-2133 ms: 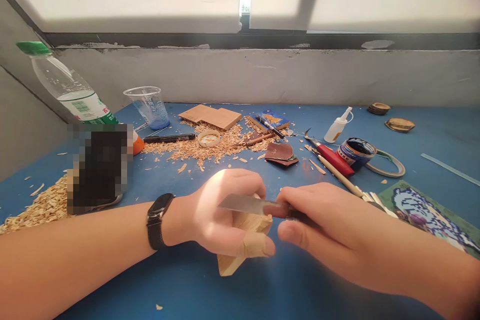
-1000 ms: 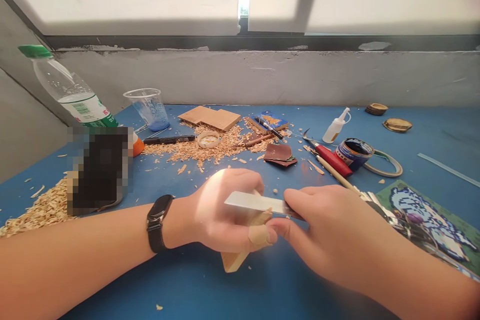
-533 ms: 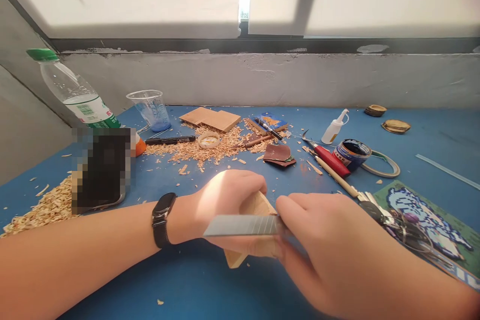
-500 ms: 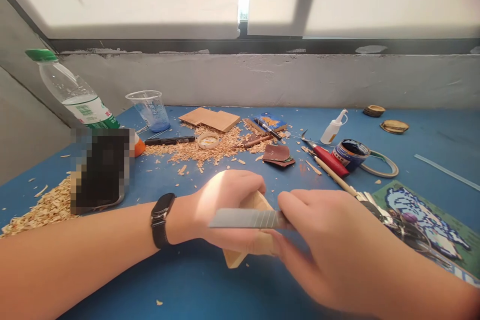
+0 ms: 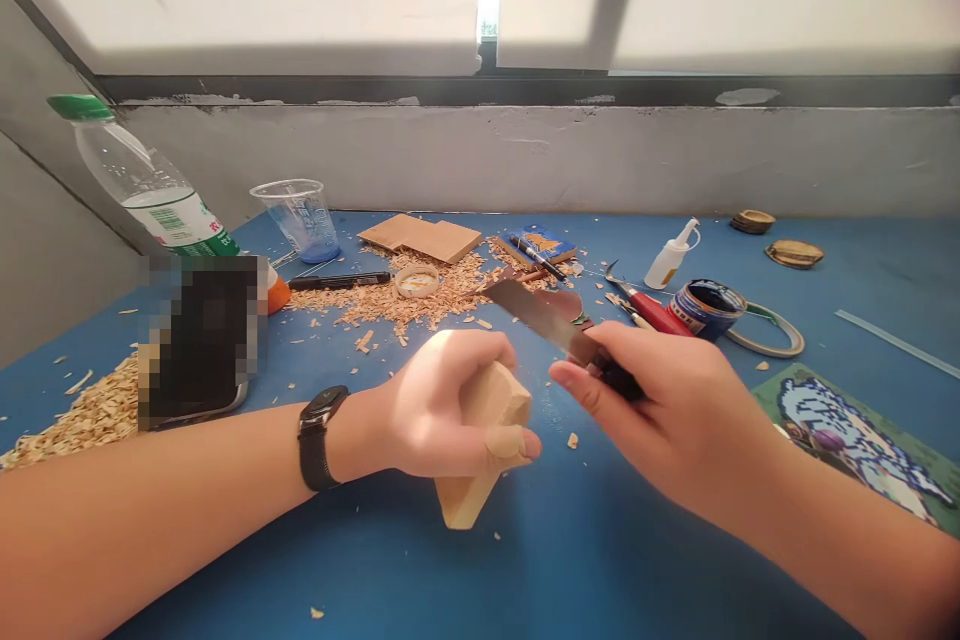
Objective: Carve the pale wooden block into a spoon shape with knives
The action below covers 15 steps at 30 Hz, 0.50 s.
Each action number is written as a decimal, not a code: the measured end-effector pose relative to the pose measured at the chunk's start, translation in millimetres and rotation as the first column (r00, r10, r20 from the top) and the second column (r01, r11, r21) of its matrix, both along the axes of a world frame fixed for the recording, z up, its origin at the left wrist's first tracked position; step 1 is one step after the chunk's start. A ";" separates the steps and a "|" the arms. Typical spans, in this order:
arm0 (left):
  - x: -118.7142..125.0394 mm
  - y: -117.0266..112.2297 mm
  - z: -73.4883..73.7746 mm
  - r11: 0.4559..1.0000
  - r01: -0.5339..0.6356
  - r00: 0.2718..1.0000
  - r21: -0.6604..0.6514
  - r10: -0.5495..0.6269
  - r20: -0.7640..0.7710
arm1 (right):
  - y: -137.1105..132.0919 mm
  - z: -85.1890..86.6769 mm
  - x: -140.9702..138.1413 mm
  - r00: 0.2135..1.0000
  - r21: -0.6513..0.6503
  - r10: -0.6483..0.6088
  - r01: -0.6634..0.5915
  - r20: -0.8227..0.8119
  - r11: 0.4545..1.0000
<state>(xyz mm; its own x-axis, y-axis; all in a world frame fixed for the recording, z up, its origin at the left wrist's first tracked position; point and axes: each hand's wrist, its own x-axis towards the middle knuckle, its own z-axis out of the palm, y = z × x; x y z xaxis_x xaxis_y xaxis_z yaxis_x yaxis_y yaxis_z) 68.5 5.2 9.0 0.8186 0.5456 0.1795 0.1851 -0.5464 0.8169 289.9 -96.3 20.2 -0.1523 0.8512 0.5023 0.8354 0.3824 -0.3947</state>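
My left hand (image 5: 450,410), with a black watch on its wrist, is closed around a pale block of wood (image 5: 496,400). The block is tilted; its faceted upper end shows between thumb and fingers, and its lower end sticks out below the palm. My right hand (image 5: 667,410) grips the dark handle of a utility knife (image 5: 544,318). The knife's broad blade points up and to the left, apart from the block. A loose wood chip (image 5: 573,441) lies on the blue table between the hands.
Wood shavings (image 5: 420,305) spread over the blue table (image 5: 315,560), with another heap (image 5: 82,405) at the left beside a phone (image 5: 201,340). Behind stand a bottle (image 5: 161,185) and a plastic cup (image 5: 296,220). To the right are a glue bottle (image 5: 669,260), an ink tin (image 5: 705,308) and a tape roll (image 5: 766,330).
My right hand has moved the knife away from the block, and the blade has swung from level to pointing up and left. More of the block's upper end shows in my left hand.
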 end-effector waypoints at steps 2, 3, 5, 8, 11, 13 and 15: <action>0.4 -1.3 0.9 0.998 -0.033 0.999 -0.049 0.034 0.020 | -0.1 -0.4 1.0 0.989 0.174 -0.139 0.146 -0.053 0.974; 0.7 -1.9 1.0 0.996 -0.049 0.998 -0.074 0.052 0.030 | -0.7 -0.2 0.9 0.973 0.223 -0.208 0.225 -0.098 0.949; 0.8 -2.6 -0.2 0.990 -0.066 0.996 -0.125 0.073 0.057 | -2.2 0.2 0.1 0.944 0.224 -0.268 0.308 -0.191 0.925; -1.3 -2.4 -4.6 0.979 -0.031 0.992 -0.202 0.055 0.113 | -4.2 1.3 -2.4 0.957 0.144 -0.180 0.216 -0.226 0.966; -3.9 -1.7 -7.6 0.979 0.019 0.984 -0.201 0.017 0.176 | -6.5 3.2 -4.8 0.990 0.059 -0.008 0.017 -0.140 0.998; -4.0 -1.8 -7.6 0.986 0.034 0.975 -0.160 0.003 0.222 | -8.3 3.8 -6.0 0.995 -0.019 0.080 -0.081 -0.067 0.997; -3.0 -2.6 -6.9 0.991 0.042 0.967 -0.126 -0.008 0.254 | -9.1 2.7 -6.6 0.989 -0.097 0.146 -0.144 0.017 0.985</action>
<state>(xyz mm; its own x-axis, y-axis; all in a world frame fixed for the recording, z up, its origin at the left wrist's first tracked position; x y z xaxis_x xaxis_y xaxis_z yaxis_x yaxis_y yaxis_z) 65.5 2.6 2.1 0.7695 0.5579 0.3108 -0.0481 -0.4346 0.8994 283.3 -105.4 23.0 -0.2886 0.8632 0.4142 0.7839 0.4614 -0.4154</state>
